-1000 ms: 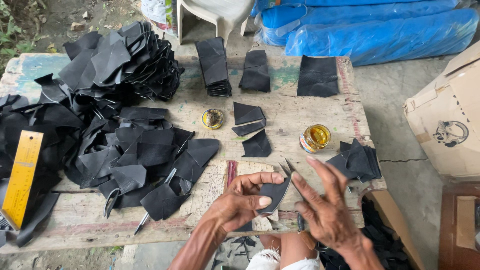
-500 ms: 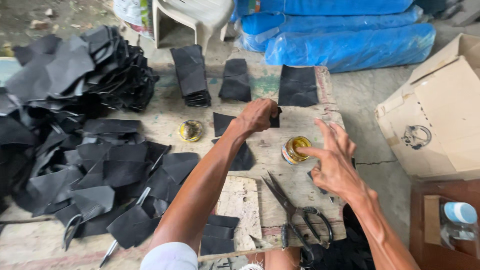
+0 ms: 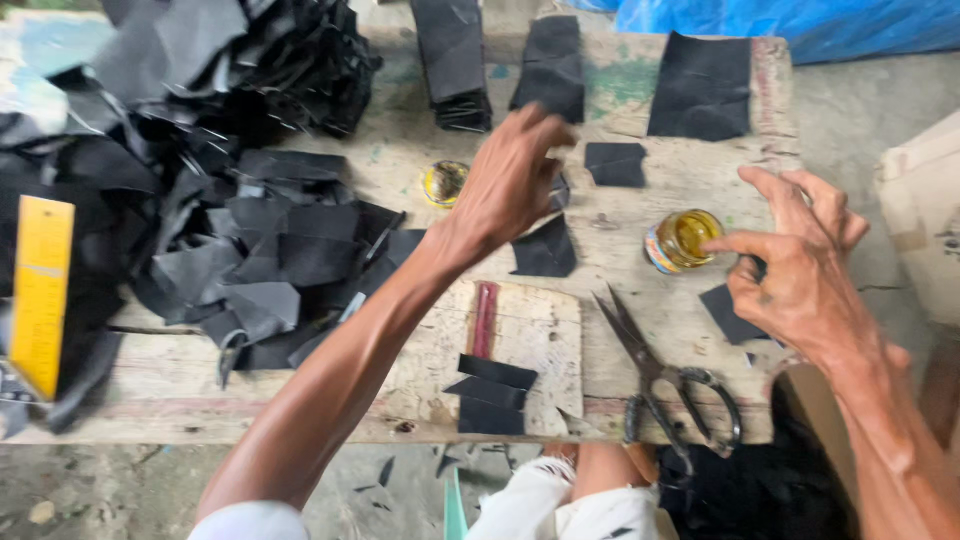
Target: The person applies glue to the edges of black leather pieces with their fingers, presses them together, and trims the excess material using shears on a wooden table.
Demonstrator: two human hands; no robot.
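The left arm stretches forward across the wooden workbench [image 3: 700,190], forearm running up from the lower left, wrist bent so the left hand [image 3: 510,185] hangs palm down over the middle of the bench. Its fingers curl downward and meet small black pieces at their tips, but motion blur hides whether they actually pinch one; that cannot be told. Just beyond the fingertips lies a small black square [image 3: 615,163], and just below the hand a black triangular piece [image 3: 545,250] lies flat on the wood. To the hand's left stands a small round tin [image 3: 443,183].

The right hand [image 3: 800,265] comes in from the lower right, held open with fingers spread. Its forefinger points left and touches the rim of an open jar of yellow glue [image 3: 680,240]. Under its palm lies another black scrap [image 3: 730,312].

Nearer the person, scissors [image 3: 665,375] lie shut on the bench edge, just right of a pale cutting board [image 3: 530,330] carrying a reddish stick [image 3: 484,318] and a few black strips [image 3: 495,390]. A big heap of black pieces [image 3: 230,220] fills the left side, with a yellow ruler [image 3: 42,295] at its edge. Neat black stacks [image 3: 455,60] sit along the far side.
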